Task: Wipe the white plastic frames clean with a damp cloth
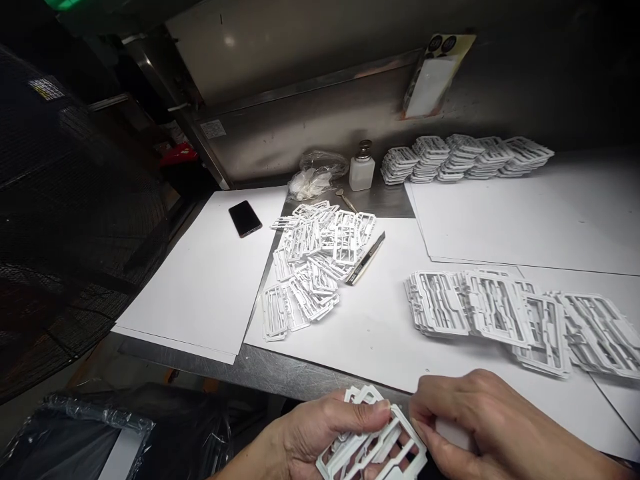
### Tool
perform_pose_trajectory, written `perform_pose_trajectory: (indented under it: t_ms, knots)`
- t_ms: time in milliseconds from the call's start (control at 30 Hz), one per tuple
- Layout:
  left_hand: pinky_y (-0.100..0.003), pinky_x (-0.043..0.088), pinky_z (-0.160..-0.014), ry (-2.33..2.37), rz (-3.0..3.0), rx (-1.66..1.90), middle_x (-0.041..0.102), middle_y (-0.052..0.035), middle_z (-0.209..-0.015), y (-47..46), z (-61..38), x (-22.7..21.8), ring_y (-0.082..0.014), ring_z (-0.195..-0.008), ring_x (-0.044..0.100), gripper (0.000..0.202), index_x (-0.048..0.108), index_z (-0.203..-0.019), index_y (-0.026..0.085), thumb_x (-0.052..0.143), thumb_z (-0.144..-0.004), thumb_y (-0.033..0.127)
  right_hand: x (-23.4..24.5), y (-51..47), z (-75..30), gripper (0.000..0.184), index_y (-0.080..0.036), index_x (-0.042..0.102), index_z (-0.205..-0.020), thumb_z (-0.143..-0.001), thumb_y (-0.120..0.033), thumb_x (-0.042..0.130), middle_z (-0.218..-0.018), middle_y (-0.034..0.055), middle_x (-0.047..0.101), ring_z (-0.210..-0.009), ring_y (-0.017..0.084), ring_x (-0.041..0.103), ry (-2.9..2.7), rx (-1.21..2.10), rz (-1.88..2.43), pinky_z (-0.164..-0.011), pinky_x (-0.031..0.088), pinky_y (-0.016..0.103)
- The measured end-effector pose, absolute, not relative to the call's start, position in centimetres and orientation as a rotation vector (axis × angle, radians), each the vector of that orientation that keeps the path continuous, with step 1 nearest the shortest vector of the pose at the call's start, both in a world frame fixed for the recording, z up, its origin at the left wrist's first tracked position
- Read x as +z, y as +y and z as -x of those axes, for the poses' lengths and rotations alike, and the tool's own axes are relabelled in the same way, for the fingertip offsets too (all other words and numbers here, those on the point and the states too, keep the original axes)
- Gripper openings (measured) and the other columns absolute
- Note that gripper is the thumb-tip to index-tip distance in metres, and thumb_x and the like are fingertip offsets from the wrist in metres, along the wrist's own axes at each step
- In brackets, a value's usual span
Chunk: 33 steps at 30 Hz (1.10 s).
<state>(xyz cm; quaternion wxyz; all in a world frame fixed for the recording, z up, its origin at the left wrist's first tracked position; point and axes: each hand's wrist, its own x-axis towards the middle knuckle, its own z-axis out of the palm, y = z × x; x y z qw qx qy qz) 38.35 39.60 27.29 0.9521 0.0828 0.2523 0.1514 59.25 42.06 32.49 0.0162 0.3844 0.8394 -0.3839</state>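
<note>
My left hand (310,433) is closed around a white plastic frame part (373,450) at the bottom edge of the view, just off the table's front edge. My right hand (480,420) is curled beside it, its fingertips touching the part's right side, with something pale partly hidden under the fingers. A loose heap of the same white frames (315,257) lies in the middle of the table. A row of fanned stacks of frames (505,310) lies to the right of it.
White paper sheets (210,280) cover a metal table. A black phone (245,218), a utility knife (367,259), a small white bottle (362,167) and a plastic bag (315,177) lie behind. More stacked frames (465,157) line the back wall. A black bin bag (100,433) sits lower left.
</note>
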Motion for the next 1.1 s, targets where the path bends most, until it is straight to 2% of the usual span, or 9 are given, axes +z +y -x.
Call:
perform_pose_trajectory:
  t_ms: [100, 167, 267, 400, 533, 633, 767, 933, 1100]
  knots:
    - [-0.017, 0.034, -0.041, 0.527, -0.145, 0.283, 0.058, -0.0048, -0.053, 39.7, -38.4, 27.0, -0.0074, -0.041, 0.046, 0.055, 0.067, -0.076, 0.003, 0.073, -0.061, 0.056, 31.8, 41.8, -60.0, 0.024, -0.023, 0.056, -0.078, -0.094, -0.031, 0.039, -0.071, -0.0029, 0.06, -0.062, 0.012, 0.052, 2.514, -1.224, -1.29, -0.056, 0.03, 0.025]
    - [-0.018, 0.033, -0.04, 0.539, -0.117, 0.256, 0.056, -0.0037, -0.049, 39.7, -38.4, 27.0, -0.0085, -0.041, 0.047, 0.057, 0.067, -0.076, 0.003, 0.073, -0.06, 0.057, 31.3, 41.6, -60.6, 0.03, -0.021, 0.053, -0.071, -0.094, -0.034, 0.039, -0.064, -0.0022, 0.056, -0.058, 0.012, 0.049, 2.469, -1.249, -1.365, -0.054, 0.03, 0.025]
    - [-0.018, 0.032, -0.04, 0.555, -0.069, 0.258, 0.061, -0.007, -0.056, 39.6, -38.4, 26.9, -0.0069, -0.04, 0.046, 0.057, 0.068, -0.078, 0.003, 0.075, -0.059, 0.056, 30.7, 41.5, -61.1, 0.036, -0.021, 0.052, -0.068, -0.094, -0.043, 0.04, -0.064, -0.0023, 0.056, -0.058, 0.012, 0.048, 2.414, -1.371, -1.437, -0.054, 0.032, 0.024]
    - [-0.018, 0.037, -0.046, 0.567, -0.073, 0.267, 0.069, -0.012, -0.069, 39.4, -38.4, 26.6, -0.009, -0.046, 0.053, 0.057, 0.07, -0.083, 0.004, 0.074, -0.06, 0.056, 31.1, 41.7, -60.5, 0.021, -0.029, 0.062, -0.091, -0.094, -0.041, 0.044, -0.084, -0.0064, 0.064, -0.076, 0.013, 0.057, 2.344, -1.664, -1.402, -0.068, 0.04, 0.02]
    - [-0.019, 0.038, -0.047, 0.553, -0.104, 0.256, 0.071, -0.0122, -0.072, 39.0, -38.4, 26.3, -0.011, -0.049, 0.057, 0.056, 0.07, -0.086, 0.004, 0.073, -0.062, 0.055, 31.8, 42.0, -59.9, 0.011, -0.028, 0.068, -0.087, -0.088, -0.03, 0.057, -0.085, -0.007, 0.067, -0.076, 0.014, 0.06, 2.301, -1.831, -1.378, -0.067, 0.043, 0.018]
    - [-0.019, 0.039, -0.049, 0.548, -0.102, 0.264, 0.07, -0.0115, -0.071, 39.0, -38.4, 26.4, -0.0094, -0.046, 0.055, 0.055, 0.07, -0.085, 0.004, 0.074, -0.062, 0.054, 32.0, 42.1, -60.2, 0.015, -0.034, 0.069, -0.089, -0.084, -0.023, 0.061, -0.087, -0.0105, 0.068, -0.081, 0.013, 0.06, 2.291, -1.838, -1.396, -0.07, 0.042, 0.016]
    - [-0.018, 0.04, -0.05, 0.535, -0.101, 0.262, 0.07, -0.0104, -0.07, 39.1, -38.4, 26.6, -0.01, -0.049, 0.057, 0.055, 0.069, -0.087, 0.003, 0.075, -0.062, 0.052, 32.1, 42.2, -60.4, 0.018, -0.037, 0.069, -0.091, -0.084, -0.022, 0.061, -0.089, -0.0123, 0.067, -0.084, 0.012, 0.06, 2.272, -1.788, -1.406, -0.071, 0.042, 0.016]
    - [-0.018, 0.037, -0.047, 0.551, -0.104, 0.24, 0.067, -0.0074, -0.064, 39.2, -38.4, 26.9, -0.0072, -0.045, 0.05, 0.056, 0.068, -0.085, 0.002, 0.077, -0.059, 0.051, 32.3, 42.5, -60.0, 0.011, -0.035, 0.068, -0.086, -0.087, -0.032, 0.057, -0.085, -0.0108, 0.066, -0.08, 0.012, 0.06, 2.304, -1.716, -1.367, -0.068, 0.042, 0.018]
    - [-0.019, 0.036, -0.045, 0.549, -0.135, 0.218, 0.065, -0.0065, -0.061, 39.6, -38.4, 27.2, -0.0073, -0.044, 0.047, 0.055, 0.067, -0.082, 0.004, 0.078, -0.058, 0.052, 32.4, 42.1, -59.9, 0.02, -0.027, 0.068, -0.084, -0.089, -0.039, 0.053, -0.086, -0.0038, 0.066, -0.079, 0.016, 0.06, 2.345, -1.615, -1.364, -0.067, 0.043, 0.021]
